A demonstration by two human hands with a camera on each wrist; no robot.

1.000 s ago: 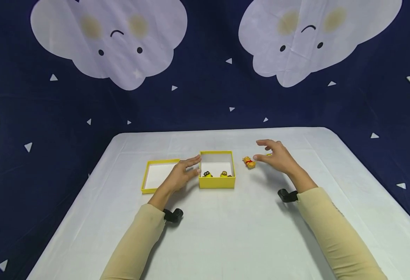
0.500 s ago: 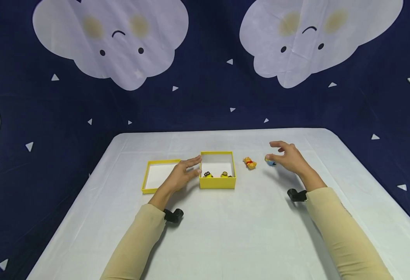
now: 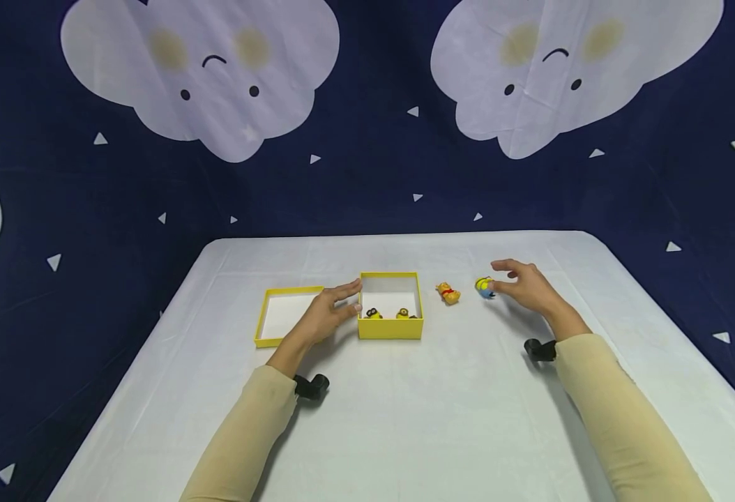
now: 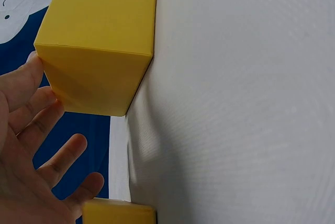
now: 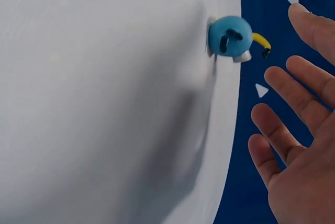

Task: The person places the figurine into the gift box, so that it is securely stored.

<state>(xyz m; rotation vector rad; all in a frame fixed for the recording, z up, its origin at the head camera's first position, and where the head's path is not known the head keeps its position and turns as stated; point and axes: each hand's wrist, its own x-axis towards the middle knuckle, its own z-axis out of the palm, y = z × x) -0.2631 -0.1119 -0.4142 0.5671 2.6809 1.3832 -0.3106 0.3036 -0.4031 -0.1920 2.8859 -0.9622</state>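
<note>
A yellow box (image 3: 390, 329) with a white inside stands mid-table, two Minion figures' heads (image 3: 403, 313) showing over its front wall. My left hand (image 3: 324, 315) touches the box's left side with thumb and fingertips, the other fingers spread, as the left wrist view shows. To the right, my right hand (image 3: 531, 288) hovers beside a blue and yellow Minion figure (image 3: 485, 287) lying on the table. In the right wrist view its blue underside and black feet (image 5: 228, 41) face the camera; the fingers (image 5: 277, 127) are apart from it, holding nothing.
Left of the box lies its shallow yellow lid (image 3: 273, 317), white inside, partly behind my left hand. An orange Winnie-the-Pooh figure (image 3: 448, 293) in red lies between the box and the Minion. A white cloth covers the table (image 3: 405, 418); a dark blue cloud-print curtain hangs behind.
My right hand has moved rightward, past the Pooh figure and off the Minion, which now shows more fully. My left hand stays at the box.
</note>
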